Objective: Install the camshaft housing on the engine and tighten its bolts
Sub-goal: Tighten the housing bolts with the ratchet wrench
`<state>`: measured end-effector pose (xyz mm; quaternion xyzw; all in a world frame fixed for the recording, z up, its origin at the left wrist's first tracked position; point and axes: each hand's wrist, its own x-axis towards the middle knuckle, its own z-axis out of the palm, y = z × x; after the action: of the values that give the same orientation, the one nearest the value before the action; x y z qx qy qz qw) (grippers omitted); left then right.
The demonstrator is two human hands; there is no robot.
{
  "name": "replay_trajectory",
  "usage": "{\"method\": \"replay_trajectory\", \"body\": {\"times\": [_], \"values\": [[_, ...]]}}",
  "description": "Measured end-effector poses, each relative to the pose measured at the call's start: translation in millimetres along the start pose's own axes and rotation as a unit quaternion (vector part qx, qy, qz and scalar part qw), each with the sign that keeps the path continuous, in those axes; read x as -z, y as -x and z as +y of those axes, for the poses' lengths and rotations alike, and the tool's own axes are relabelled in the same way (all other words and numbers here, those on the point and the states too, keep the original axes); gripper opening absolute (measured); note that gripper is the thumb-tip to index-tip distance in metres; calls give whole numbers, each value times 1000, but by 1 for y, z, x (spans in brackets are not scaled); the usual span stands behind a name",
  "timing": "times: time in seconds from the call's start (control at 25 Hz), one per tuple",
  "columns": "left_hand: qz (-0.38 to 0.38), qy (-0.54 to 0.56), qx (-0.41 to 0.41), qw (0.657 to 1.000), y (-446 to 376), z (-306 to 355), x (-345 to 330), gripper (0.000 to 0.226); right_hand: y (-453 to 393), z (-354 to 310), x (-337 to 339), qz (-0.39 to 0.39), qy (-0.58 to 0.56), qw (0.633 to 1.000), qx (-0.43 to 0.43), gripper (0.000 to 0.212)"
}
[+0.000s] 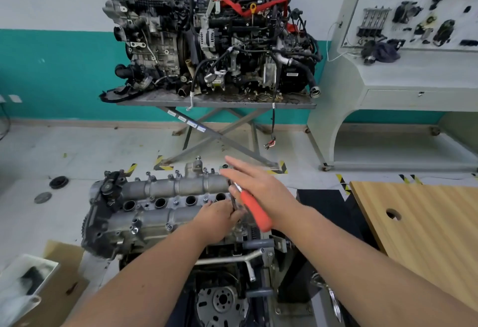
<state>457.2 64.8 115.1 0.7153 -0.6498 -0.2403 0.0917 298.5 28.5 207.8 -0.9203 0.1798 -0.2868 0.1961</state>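
Over the camshaft housing (pixel 165 197), right hand (pixel 254 184) flat on red-handled tool (pixel 254 210).

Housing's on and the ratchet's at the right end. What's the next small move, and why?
Probably swing the red handle to turn that bolt. The left hand steadies the tool's head on the housing, the right hand lies open on the handle, and several bolts still stand proud.
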Motion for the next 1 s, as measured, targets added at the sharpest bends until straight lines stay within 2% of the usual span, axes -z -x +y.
{"method": "replay_trajectory", "body": {"times": [0.08, 0.2, 0.24, 0.28, 0.36, 0.4, 0.44, 0.48, 0.52, 0.56, 0.64, 0.72, 0.76, 0.8, 0.84, 0.92, 0.96, 1.0], "values": [[-16, -22, 1, 1000, -7, -9, -6, 30, -15, 1, 7, -30, 154, 982, 101, 42], [74, 49, -35, 995, -6, -13, -11, 42, -37, -11, 18, -99, 295, 939, 145, 32], [91, 26, -58, 994, -6, -10, -10, 41, -44, -16, 20, -135, 339, 922, 132, 26], [71, -21, -63, 995, -9, -9, -8, 41, -51, -21, 21, -167, 376, 905, 105, 20], [19, -52, -41, 998, -10, -9, -8, 40, -67, -29, 23, -215, 386, 897, -8, 14], [8, -57, -45, 997, -10, -9, -6, 41, -73, -32, 24, -235, 339, 906, -96, 20], [9, -53, -51, 997, -11, -10, -6, 44, -79, -31, 25, -230, 235, 926, -187, 24], [6, -52, -60, 997, -11, -11, -6, 47, -82, -28, 26, -197, 82, 936, -278, 23], [-2, -48, -67, 997, -12, -12, -6, 49, -81, -28, 24, -145, -97, 916, -361, 19], [-9, -46, -76, 996, -11, -12, -4, 50, -76, -32, 20, -86, -273, 861, -420, 14], [-15, -32, -88, 996, -8, -13, -2, 48, -60, -35, 8, 41, -533, 724, -436, 10], [-17, -17, -95, 995, -10, -13, 0, 44, -44, -30, -4, 146, -661, 631, -381, 21], [-18, -12, -98, 995, -10, -13, 1, 43, -37, -27, -10, 174, -693, 609, -344, 24], [-17, -4, -101, 995, -11, -14, 0, 42, -31, -24, -15, 193, -689, 623, -315, 21], [-19, 8, -99, 995, -10, -14, 1, 42, -25, -23, -20, 200, -631, 688, -297, 16], [-25, 31, -94, 995, -10, -16, 3, 39, -15, -20, -30, 192, -356, 879, -252, 20], [-28, 30, -94, 995, -10, -16, 3, 35, -11, -17, -34, 202, -196, 944, -172, 23], [-26, 19, -96, 995, -9, -16, 3, 29, -12, -14, -36, 206, -53, 974, -75, 25]]}}
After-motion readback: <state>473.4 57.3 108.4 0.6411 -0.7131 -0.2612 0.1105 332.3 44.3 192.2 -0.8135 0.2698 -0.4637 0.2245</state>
